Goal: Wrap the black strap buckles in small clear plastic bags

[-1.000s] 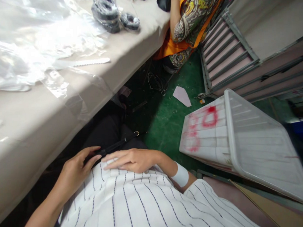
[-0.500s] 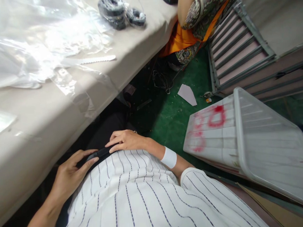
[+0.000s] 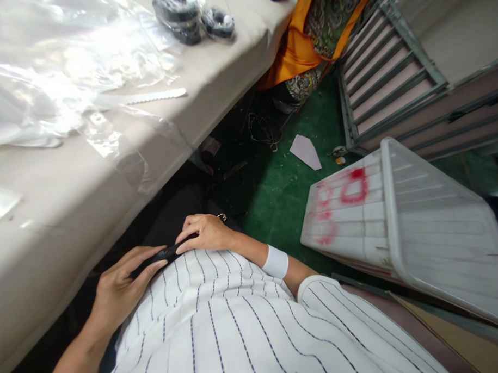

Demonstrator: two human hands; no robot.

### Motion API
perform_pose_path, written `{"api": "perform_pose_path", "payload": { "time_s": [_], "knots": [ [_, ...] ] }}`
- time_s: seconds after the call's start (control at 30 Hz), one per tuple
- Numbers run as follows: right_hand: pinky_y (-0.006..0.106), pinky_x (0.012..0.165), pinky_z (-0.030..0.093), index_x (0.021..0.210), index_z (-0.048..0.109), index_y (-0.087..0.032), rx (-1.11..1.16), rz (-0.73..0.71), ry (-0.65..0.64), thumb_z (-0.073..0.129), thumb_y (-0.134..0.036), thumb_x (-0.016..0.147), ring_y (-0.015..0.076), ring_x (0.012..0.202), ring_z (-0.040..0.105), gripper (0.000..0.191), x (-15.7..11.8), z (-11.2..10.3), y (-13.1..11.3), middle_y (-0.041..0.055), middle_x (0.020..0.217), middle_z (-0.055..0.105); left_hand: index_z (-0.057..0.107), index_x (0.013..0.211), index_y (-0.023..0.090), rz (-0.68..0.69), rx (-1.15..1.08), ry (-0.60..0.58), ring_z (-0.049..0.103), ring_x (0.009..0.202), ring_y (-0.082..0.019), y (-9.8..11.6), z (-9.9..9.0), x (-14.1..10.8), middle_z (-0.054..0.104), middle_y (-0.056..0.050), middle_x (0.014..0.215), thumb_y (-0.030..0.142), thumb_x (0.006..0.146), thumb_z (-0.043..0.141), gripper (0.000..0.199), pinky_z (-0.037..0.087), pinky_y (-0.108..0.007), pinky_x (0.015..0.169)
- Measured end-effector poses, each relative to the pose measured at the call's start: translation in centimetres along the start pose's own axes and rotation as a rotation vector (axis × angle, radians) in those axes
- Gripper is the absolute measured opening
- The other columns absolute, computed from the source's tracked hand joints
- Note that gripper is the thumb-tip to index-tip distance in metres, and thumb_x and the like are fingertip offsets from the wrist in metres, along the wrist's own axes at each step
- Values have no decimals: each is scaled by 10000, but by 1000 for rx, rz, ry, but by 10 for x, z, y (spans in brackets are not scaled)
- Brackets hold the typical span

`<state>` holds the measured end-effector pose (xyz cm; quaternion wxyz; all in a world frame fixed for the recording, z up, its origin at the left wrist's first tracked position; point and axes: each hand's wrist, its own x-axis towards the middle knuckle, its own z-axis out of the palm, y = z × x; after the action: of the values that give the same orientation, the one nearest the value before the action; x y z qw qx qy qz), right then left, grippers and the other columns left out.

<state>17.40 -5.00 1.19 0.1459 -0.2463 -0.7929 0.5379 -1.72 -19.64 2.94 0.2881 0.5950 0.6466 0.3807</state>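
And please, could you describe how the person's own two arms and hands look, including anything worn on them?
The left hand and right hand wear no gloves. A plain white band is worn on the right forearm. Farther up is a short white fabric sleeve with dark, dashed stripes. The left forearm shows bare; its sleeve is out of view.

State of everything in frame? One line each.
Left hand: pinching black strap
Right hand: pinching same strap
Buckle: fastened or not, unclear
White band: worn
Black coils: plastic-wrapped
Clear plastic: crumpled on table
White bin: red-marked
Orange apron: worn
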Motion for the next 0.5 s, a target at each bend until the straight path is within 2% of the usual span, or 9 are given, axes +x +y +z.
{"api": "perform_pose_path", "payload": {
  "time_s": [0.13, 0.3, 0.5],
  "knots": [
    [193, 778, 429, 967, 790, -203, 123, 22, -92, 798, -378, 795, 90, 856, 624, 245, 3, 0, 1, -14, 926, 653, 737, 1050, 260, -102, -31, 7, 675, 992, -205, -1, 2, -6, 721, -15, 1065, 380, 848, 713, 236, 523, -312, 958],
    [200, 833, 431, 1074, 767, -178, 242, 10, -233, 733, -358, 865, 104, 921, 622, 278, 5, -1, 1, 4, 933, 658, 756, 1012, 246, -223, -101, 84, 672, 984, -197, 4, 6, -9, 729, -2, 1062, 424, 800, 755, 276, 509, -316, 1016],
    [207, 810, 436, 1105, 760, -174, 457, 64, -289, 718, -322, 876, 101, 883, 597, 275, 1, -7, -2, 11, 911, 642, 774, 963, 247, -288, -135, 140, 696, 949, -206, 17, 8, -3, 753, -5, 1035, 463, 760, 775, 296, 554, -328, 985]
  ]
}}
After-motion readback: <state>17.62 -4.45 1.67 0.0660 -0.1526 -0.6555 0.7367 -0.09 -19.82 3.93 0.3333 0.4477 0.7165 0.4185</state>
